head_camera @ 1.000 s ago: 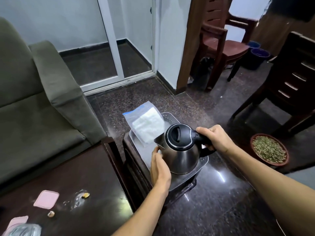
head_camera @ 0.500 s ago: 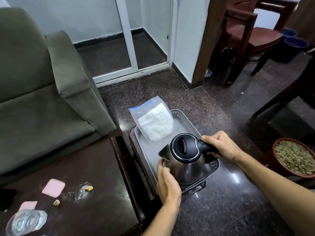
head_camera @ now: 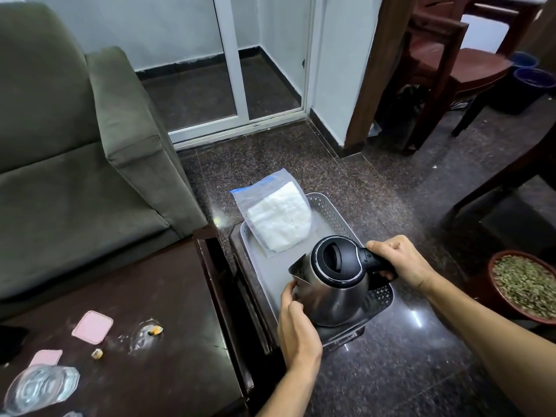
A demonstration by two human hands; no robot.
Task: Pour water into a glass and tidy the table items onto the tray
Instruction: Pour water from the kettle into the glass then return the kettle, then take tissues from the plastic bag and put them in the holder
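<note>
The kettle (head_camera: 334,284), steel with a black lid and handle, is upright over the near end of the grey perforated tray (head_camera: 332,207), between both hands. Whether its base touches the tray floor cannot be told. Its spout points toward 9 o'clock and its handle toward 3 o'clock.

The right hand (head_camera: 403,263) comes in from 4 o'clock and is wrapped round the black handle, fingers curled under it and the thumb on top. The left hand (head_camera: 296,326) comes up from 6 o'clock and cups the steel body just below the spout, the thumb laid on the front of the metal and the fingers curved round the side.

At 11 o'clock from the kettle, a clear zip bag (head_camera: 276,221) of white material leans on the tray's far end, its top edge sticking out past the rim. The bag is apart from both hands. The tray sits on a small dark stand on the speckled floor (head_camera: 391,371).

At 9 o'clock is the dark tabletop (head_camera: 168,311), well apart from the kettle. It carries two pink squares (head_camera: 91,326), a clear glass piece (head_camera: 39,389) at its near left corner, and small crumbs (head_camera: 155,330). A green sofa (head_camera: 75,145) stands beyond it at 10 o'clock. At 3 o'clock a bowl of green seeds (head_camera: 526,284) sits on the floor, and wooden chairs (head_camera: 451,55) stand at 1 o'clock.
</note>
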